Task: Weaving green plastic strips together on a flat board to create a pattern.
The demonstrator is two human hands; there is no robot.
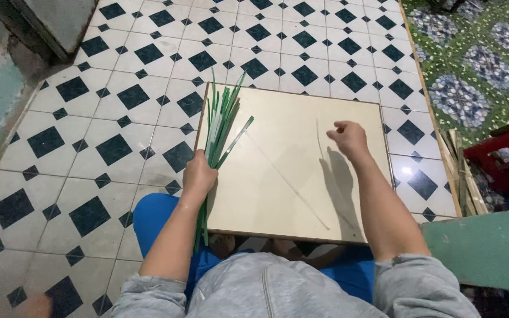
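A cream square board (290,188) rests on my lap over the tiled floor. My left hand (198,175) grips a bundle of long green strips (222,115) at the board's left edge; the strips fan out past its far corner and hang down below my wrist. My right hand (349,138) hovers over the board's right side with fingers pinched on the top end of a thin pale strip (319,138). Another long pale strip (287,179) lies diagonally across the board, from near the bundle toward the near right corner.
White floor tiles with dark diamonds (119,147) surround the board. A green patterned floor (472,65) lies at the right, with a red stool (505,156) and a heap of pale strips (460,171) beside it. A green surface (490,247) is by my right elbow.
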